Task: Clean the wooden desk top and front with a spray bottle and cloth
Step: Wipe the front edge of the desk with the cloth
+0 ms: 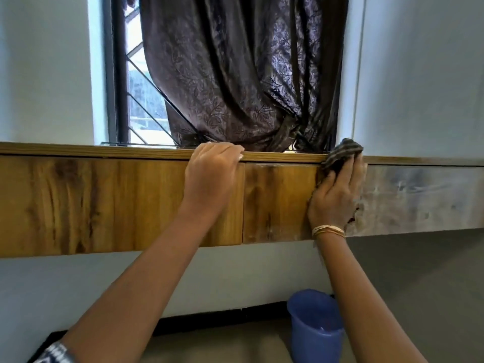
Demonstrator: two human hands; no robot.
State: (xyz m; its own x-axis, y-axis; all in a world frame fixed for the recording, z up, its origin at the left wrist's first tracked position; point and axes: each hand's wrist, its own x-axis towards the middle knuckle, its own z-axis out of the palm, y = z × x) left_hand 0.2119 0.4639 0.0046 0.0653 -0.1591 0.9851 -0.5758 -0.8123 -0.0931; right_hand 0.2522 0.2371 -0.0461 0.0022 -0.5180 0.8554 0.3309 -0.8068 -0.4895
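Now the cloth [340, 159] is pressing against the desk front [277, 203], bunched up at the top edge [282, 156], under the right hand [336, 197], whose fingers are lying fairly flat over it. The front is running long, left to right; the grey, dull stretch [419, 197] lies just right of that hand, so it looks best placed. The left hand [213, 174] is curling over the edge, bracing. A blue bucket [314, 328] is sitting below.

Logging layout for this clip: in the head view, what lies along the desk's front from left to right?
Clean yellow-brown wooden front panel → left hand gripping the top edge → right hand pressing the dark striped cloth → dusty grey panel.
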